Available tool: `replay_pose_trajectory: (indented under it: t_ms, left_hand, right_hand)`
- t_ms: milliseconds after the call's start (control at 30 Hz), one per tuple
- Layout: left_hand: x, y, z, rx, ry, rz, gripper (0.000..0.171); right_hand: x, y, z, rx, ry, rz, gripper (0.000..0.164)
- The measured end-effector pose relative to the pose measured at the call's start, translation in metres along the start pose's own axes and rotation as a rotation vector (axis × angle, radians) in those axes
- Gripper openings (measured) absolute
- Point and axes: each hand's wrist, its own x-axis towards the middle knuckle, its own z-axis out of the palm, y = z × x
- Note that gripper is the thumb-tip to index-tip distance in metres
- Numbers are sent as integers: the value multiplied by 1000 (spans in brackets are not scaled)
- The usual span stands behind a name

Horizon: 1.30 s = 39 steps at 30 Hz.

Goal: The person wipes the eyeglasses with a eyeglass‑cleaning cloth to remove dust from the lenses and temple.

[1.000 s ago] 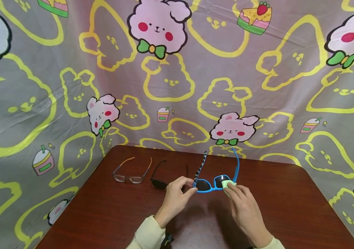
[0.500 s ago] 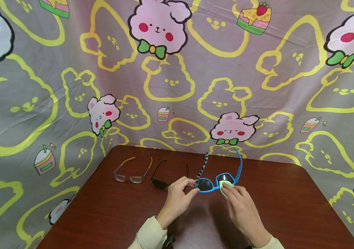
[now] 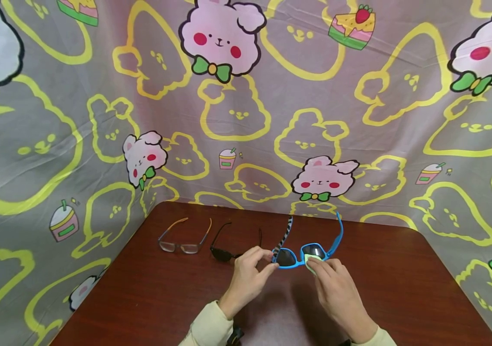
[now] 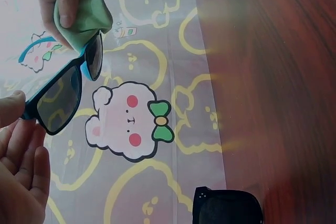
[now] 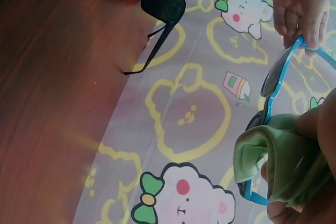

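A pair of blue-framed sunglasses (image 3: 287,258) with dark lenses is held above the table, temples unfolded and pointing away. One temple is striped, the other plain blue. My left hand (image 3: 250,278) pinches the frame at its left corner between thumb and fingers. In my right hand (image 3: 342,293) is a light green cloth (image 5: 294,156), which the fingers press against the right lens. The right wrist view shows the cloth folded round both sides of that lens, hiding much of it.
Left of my hands, black sunglasses (image 3: 222,255) lie on the brown table (image 3: 142,298), partly behind the left hand. Further left are clear eyeglasses (image 3: 178,248) with orange temple tips. A patterned curtain (image 3: 246,115) hangs behind and at both sides.
The blue sunglasses have tilted and shifted slightly right. The cloth has slid from the right lens's outer edge towards its inner lower part, the right hand moving a little left.
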Motion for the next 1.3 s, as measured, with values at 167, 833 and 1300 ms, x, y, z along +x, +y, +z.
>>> replay_pose_trajectory:
  t_ms: [167, 833, 1300]
  left_hand:
    - [0, -1, 0, -2, 11, 18, 19]
    - [0, -2, 1, 33, 14, 120, 16]
    - [0, -3, 5, 50, -7, 201, 17]
  right_hand:
    - [0, 3, 0, -28, -16, 33, 38]
    - [-1, 3, -1, -49, -37, 125, 43]
    - [1, 1, 0, -107, 35, 162, 23]
